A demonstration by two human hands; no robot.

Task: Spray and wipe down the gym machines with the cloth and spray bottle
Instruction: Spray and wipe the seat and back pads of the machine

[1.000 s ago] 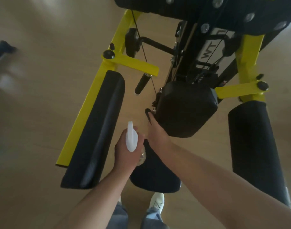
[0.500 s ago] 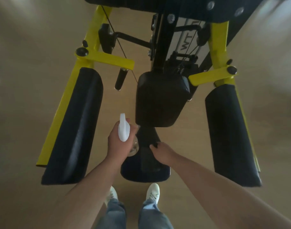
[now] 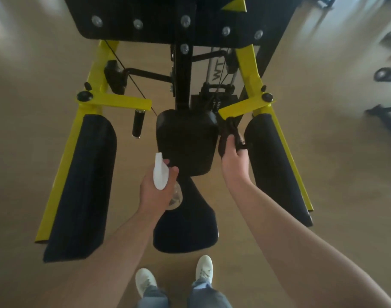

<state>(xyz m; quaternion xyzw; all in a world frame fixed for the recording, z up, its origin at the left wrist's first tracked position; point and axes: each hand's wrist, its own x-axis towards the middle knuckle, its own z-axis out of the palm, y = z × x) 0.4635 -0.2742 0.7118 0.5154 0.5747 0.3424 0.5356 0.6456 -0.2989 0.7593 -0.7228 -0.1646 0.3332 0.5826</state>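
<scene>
This is a gym. A weight machine [image 3: 182, 85] fills the view. Its yellow steel frame [image 3: 63, 165] carries two long black upholstered pads, one on the left [image 3: 83, 185] and one on the right [image 3: 276, 170]. Between them sit a squarish centre pad [image 3: 187, 141] and a narrow seat [image 3: 187, 227]. A thin cable [image 3: 123, 67] slants down past a short black grip [image 3: 137, 124] hanging under the frame's left arm. Behind the centre post a plate [image 3: 216, 75] reads "WT" (the rest is hidden). A black panel [image 3: 123, 25] studded with silver bolt heads spans the top. The floor [image 3: 23, 141] is pale and wood-toned. Blurred dark shapes [image 3: 388, 74] at the right edge may be more equipment.
</scene>
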